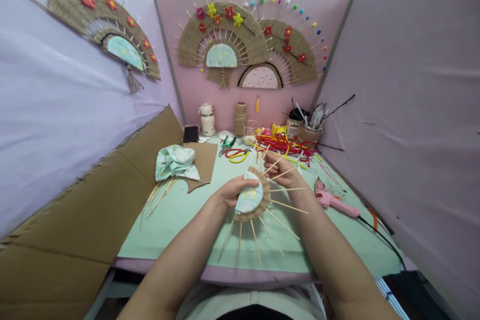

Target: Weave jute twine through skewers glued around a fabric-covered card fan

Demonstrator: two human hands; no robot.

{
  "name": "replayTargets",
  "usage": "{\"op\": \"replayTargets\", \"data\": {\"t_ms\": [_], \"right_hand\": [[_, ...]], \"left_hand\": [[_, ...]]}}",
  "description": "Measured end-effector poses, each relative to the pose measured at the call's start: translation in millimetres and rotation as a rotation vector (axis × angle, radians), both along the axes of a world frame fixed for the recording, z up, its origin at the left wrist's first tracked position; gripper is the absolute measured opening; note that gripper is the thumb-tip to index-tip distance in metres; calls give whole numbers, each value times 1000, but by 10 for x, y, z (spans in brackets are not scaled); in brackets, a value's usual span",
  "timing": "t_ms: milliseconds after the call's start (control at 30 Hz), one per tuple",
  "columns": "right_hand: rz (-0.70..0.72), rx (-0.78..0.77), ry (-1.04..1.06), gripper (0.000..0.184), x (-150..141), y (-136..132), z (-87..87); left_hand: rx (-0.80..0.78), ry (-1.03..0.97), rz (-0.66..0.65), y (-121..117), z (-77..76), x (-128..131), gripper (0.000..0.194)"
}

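A half-round fan (250, 197) with a pale green-and-yellow cloth centre and a woven twine rim is held over the table. My left hand (233, 191) grips its straight side, thumb lying across the cloth. Thin wooden sticks (287, 205) spread outward from the rim like rays. At the rim's far end, my right hand (280, 169) is closed among the sticks, fingers curled together. What its fingertips pinch is too small to make out.
Left lie patterned cloth (176, 161), cardboard (204, 160) and loose sticks (162, 195). Scissors (240, 155), green-handled pliers (227, 145) and red pipe cleaners (281, 145) lie behind. A pink glue gun (335, 201) with its cord is at right. Finished fans (227, 25) hang on the walls.
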State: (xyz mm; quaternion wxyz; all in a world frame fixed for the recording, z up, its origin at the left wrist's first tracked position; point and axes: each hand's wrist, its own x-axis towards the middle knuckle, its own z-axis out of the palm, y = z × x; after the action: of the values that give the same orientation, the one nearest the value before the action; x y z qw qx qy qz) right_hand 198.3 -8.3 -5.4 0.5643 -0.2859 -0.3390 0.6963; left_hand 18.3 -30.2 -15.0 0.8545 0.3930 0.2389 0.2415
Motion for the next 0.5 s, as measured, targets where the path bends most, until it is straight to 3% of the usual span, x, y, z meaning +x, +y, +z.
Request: {"op": "replayTargets", "data": {"t_ms": [200, 500], "right_hand": [[-158, 69, 308, 10, 332, -66, 146], [-184, 271, 258, 13, 326, -165, 229]], "left_hand": [[-12, -72, -36, 18, 16, -31, 42], [-24, 4, -167, -67, -13, 30, 42]]}}
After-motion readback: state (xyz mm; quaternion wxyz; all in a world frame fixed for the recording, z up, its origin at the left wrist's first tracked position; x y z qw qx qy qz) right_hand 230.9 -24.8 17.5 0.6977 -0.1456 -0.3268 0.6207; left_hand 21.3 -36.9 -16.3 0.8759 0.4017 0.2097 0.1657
